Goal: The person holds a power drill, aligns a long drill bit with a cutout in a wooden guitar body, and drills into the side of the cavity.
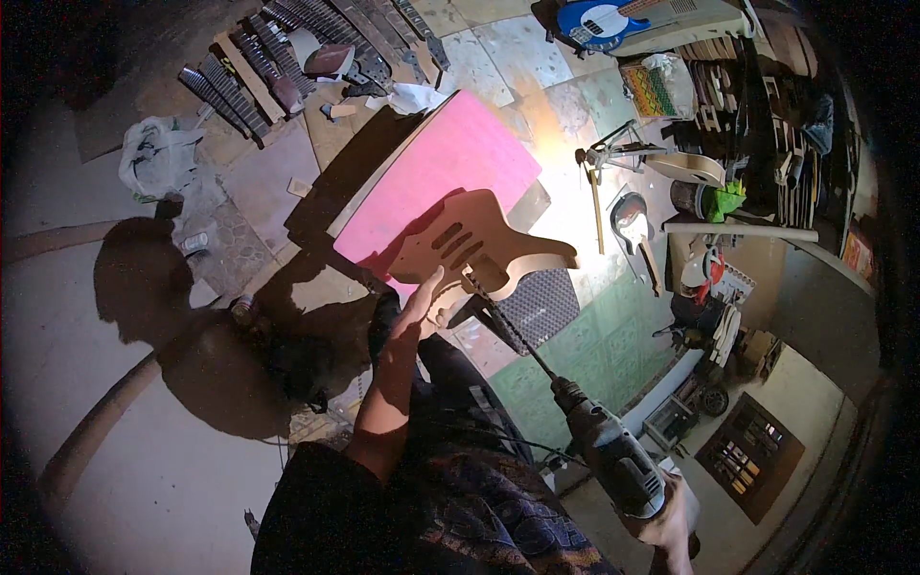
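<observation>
My left hand [422,305] grips the near edge of a bare wooden electric guitar body [491,238], thumb on its upper face and the other fingers partly hidden. Routed slots and a larger cavity are cut into that face. The body is tilted above a bright pink panel [479,144]. Closed around the rear handle of a grey power drill [618,455] is my right hand [666,522], at the lower right. From the drill, a long twisted bit [510,331] runs up to the body; its tip is at the cavity, and I cannot tell how deep it sits.
Guitar necks [254,72] lie on the floor at the far left. A blue guitar [599,24] is at the top. Right of the panel are a small white-and-dark guitar [632,225] and stacked wooden parts [791,163]. A dark cable [517,441] passes near my lap.
</observation>
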The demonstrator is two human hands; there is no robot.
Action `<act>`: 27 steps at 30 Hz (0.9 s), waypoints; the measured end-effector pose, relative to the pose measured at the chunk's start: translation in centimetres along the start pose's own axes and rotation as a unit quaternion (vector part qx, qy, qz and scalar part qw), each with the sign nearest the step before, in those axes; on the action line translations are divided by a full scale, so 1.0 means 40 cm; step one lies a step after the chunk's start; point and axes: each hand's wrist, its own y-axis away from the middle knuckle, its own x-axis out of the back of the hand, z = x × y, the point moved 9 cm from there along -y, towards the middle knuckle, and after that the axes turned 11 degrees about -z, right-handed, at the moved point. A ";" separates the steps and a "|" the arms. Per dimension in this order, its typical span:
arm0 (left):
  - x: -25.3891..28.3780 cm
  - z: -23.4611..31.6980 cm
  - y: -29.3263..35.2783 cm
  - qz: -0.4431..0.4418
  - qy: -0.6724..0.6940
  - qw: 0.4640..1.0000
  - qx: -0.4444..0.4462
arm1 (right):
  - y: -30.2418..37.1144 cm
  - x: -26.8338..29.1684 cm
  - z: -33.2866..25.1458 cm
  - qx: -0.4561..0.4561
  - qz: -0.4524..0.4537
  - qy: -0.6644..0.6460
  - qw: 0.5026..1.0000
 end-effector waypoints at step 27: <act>-0.009 0.012 0.010 0.016 -0.022 1.000 -0.009 | 0.012 -0.020 0.056 -0.016 -0.003 -0.101 0.995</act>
